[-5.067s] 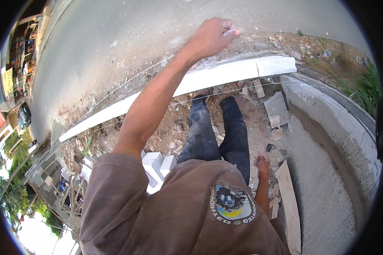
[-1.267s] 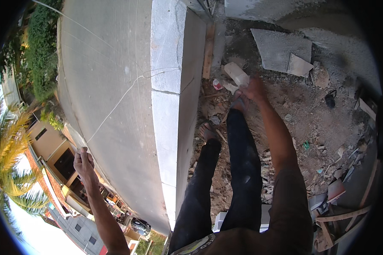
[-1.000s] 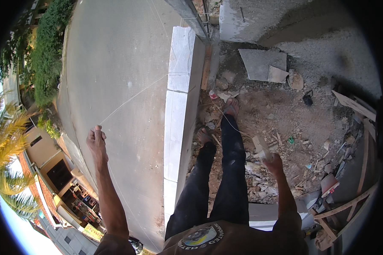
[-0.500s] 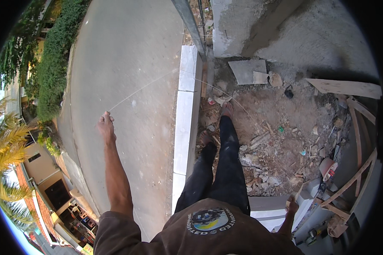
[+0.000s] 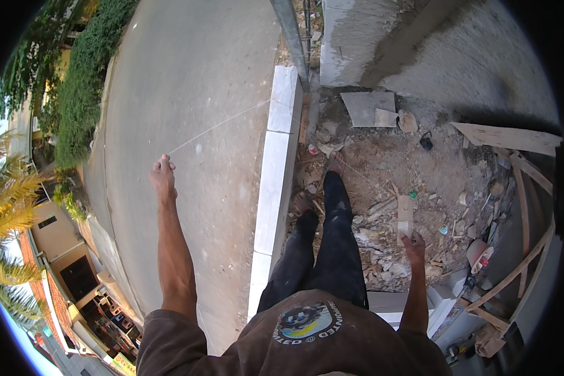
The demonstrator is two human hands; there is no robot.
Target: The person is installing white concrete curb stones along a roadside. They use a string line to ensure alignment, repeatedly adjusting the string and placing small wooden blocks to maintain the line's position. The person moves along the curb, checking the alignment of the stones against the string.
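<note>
We're pinching the string (image 5: 219,124) tight in our left hand (image 5: 163,177), holding it out over the road on the left. It's running taut to the far end of the white block row (image 5: 276,163). Our right hand (image 5: 413,241) is hanging low over the rubble, grip hard to tell. The line isn't tied off at our end yet.

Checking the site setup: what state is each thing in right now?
left hand: raised, pinching the string
string: taut, running to the white block row
white block row: laid along the road edge
right hand: lowered, holding a wooden piece
wooden piece: upright in hand
</note>
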